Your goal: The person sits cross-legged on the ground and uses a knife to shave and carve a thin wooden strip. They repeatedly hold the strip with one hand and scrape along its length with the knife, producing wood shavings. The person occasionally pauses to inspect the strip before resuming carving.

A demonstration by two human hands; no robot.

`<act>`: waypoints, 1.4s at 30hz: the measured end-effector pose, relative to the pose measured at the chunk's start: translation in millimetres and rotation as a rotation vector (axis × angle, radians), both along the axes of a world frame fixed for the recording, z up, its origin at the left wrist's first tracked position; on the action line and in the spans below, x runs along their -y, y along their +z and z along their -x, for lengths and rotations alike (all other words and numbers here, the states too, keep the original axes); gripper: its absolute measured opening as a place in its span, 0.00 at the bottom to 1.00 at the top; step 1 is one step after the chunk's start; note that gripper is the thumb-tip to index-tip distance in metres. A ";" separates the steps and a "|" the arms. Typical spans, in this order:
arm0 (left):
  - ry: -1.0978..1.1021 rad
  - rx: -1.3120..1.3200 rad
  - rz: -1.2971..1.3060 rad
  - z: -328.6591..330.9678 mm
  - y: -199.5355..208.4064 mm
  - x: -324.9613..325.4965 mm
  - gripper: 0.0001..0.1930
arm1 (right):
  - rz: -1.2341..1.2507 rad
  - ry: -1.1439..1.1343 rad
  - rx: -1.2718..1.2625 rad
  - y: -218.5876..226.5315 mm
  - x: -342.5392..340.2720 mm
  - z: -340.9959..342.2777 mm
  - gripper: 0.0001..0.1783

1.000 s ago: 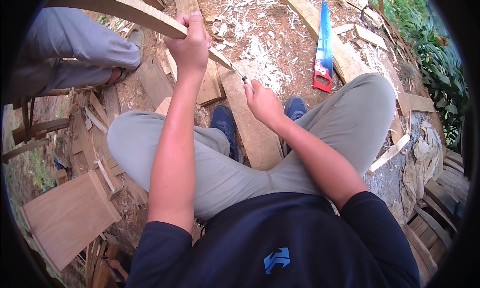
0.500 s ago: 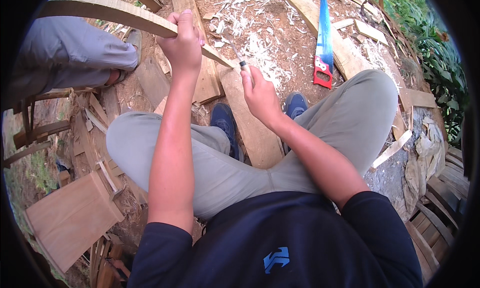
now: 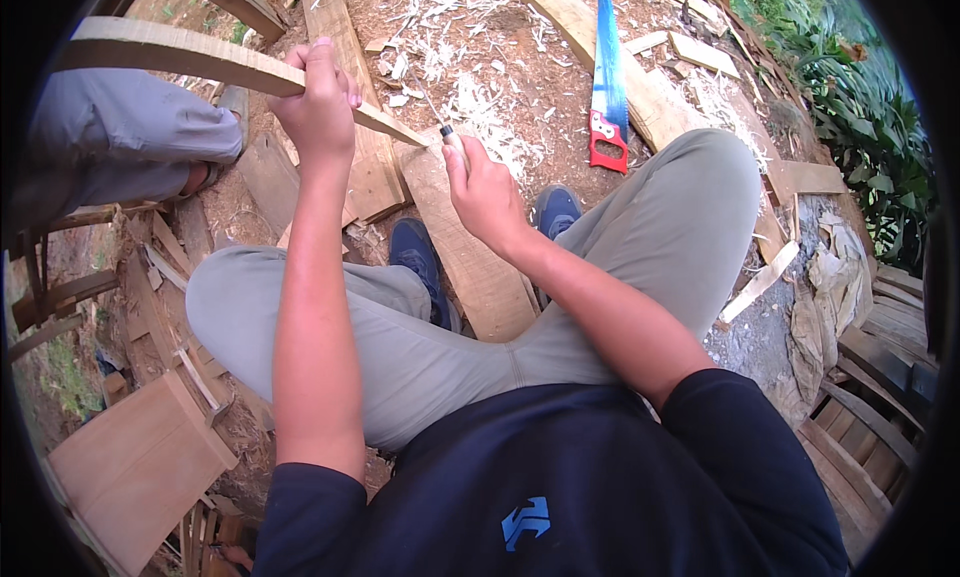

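left hand (image 3: 318, 107) clenched around a long curved wood strip (image 3: 180, 59), held up over the knees, its tapered tip pointing toward the right hand (image 3: 487, 189). right hand closed on a small carving knife (image 3: 446, 129), blade near the tip. pale shavings (image 3: 480, 87) litter the ground ahead, so much whittling looks done; the taper seems unfinished. blue handsaw (image 3: 606, 82) lies apart.

One saw (image 3: 607, 87), two blue shoes (image 3: 415, 262), one knife (image 3: 440, 117), two hands (image 3: 320, 102).
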State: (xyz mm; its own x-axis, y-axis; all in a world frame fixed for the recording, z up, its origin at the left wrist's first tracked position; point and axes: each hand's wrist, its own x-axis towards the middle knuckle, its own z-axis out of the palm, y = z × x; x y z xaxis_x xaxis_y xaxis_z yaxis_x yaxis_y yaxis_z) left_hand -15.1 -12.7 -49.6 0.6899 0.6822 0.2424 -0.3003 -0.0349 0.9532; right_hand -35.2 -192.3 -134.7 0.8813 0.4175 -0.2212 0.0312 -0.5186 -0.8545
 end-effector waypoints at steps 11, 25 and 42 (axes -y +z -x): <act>-0.005 0.004 -0.002 -4.2 1.3 9.2 0.17 | 0.121 0.087 -0.019 -47.8 6.3 7.8 0.21; 0.015 -0.048 -0.029 -0.3 1.1 4.9 0.17 | 0.019 0.002 -0.024 -5.1 -3.8 5.5 0.23; 0.000 -0.031 -0.061 -0.9 -0.6 8.4 0.17 | -0.064 -0.042 0.022 -3.4 -0.6 3.4 0.20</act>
State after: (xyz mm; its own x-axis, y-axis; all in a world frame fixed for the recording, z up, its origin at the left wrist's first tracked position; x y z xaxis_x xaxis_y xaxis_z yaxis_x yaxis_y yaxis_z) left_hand -14.2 -21.1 -50.2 0.6976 0.6669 0.2619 -0.2705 -0.0934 0.9582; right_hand -38.6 -191.7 -138.1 0.9025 0.3932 -0.1760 0.0295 -0.4640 -0.8853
